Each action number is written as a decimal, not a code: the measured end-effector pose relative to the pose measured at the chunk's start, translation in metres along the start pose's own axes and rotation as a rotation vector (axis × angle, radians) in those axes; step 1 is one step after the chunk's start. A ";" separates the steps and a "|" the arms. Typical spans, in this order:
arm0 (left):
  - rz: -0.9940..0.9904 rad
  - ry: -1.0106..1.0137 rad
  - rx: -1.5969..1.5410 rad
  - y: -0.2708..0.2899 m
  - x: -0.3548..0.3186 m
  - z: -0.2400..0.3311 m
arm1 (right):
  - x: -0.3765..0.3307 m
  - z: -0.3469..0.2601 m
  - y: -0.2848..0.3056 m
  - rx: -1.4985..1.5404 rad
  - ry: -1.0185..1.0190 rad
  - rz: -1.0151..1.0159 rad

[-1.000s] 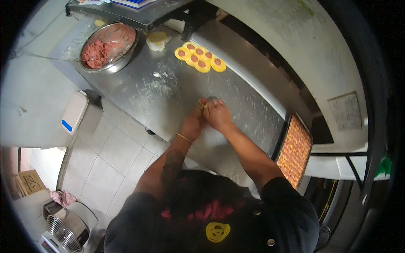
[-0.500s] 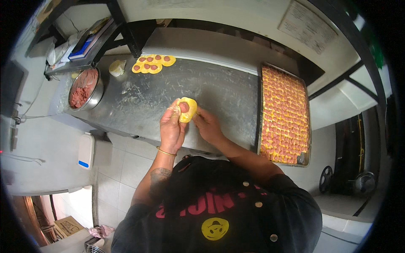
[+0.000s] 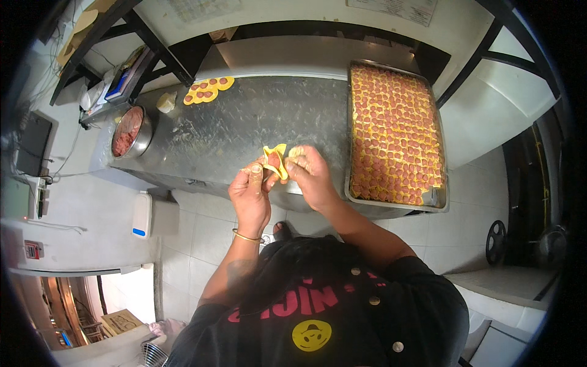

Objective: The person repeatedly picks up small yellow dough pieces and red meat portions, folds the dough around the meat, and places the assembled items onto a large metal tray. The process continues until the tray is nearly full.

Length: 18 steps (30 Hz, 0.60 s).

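Observation:
Above the near edge of the steel worktable, my left hand (image 3: 249,194) holds a round yellow dumpling wrapper (image 3: 282,150) from below and the side. Pink ground meat (image 3: 273,160) sits in its middle, and the wrapper's edges are raised and folded around it. My right hand (image 3: 313,180) is closed at the wrapper's right edge, fingers bent and pale with flour; its fingertips are partly hidden. Farther back on the left, several flat yellow wrappers (image 3: 194,100), each with a dab of meat, lie overlapping.
A large metal tray (image 3: 435,198) packed with rows of meat-topped yellow pieces stands at the right. On the left are a metal bowl (image 3: 145,137) of ground meat and a small pale bundle (image 3: 166,103). The floured worktable (image 3: 257,116) runs beneath a back ledge.
The wrapper was laid open with the meat facing up; now its edges are drawn up into folds. My right hand has come in closer to it. The view has shifted.

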<state>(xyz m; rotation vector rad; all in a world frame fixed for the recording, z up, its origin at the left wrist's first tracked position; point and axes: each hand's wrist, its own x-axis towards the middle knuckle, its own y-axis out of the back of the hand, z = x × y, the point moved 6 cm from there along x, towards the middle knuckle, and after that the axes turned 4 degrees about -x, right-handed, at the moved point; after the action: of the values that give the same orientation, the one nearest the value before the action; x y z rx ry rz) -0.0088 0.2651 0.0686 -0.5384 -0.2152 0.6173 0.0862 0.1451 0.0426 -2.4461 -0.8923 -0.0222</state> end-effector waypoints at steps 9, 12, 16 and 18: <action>-0.241 0.139 -0.154 -0.008 -0.034 0.022 | -0.044 -0.058 -0.030 -0.631 0.200 0.007; -0.345 0.128 -0.214 -0.001 -0.032 0.031 | -0.041 -0.039 -0.039 -0.280 0.030 0.075; -0.300 0.074 -0.299 0.023 -0.021 0.051 | -0.034 -0.045 -0.077 -0.142 0.051 0.098; -0.302 0.061 -0.303 0.036 -0.016 0.062 | -0.039 -0.052 -0.094 -0.338 0.164 0.064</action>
<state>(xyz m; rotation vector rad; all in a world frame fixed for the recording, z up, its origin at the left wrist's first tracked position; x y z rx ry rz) -0.0607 0.3056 0.1007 -0.7984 -0.3282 0.2738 0.0072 0.1569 0.1248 -2.7326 -0.7892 -0.3731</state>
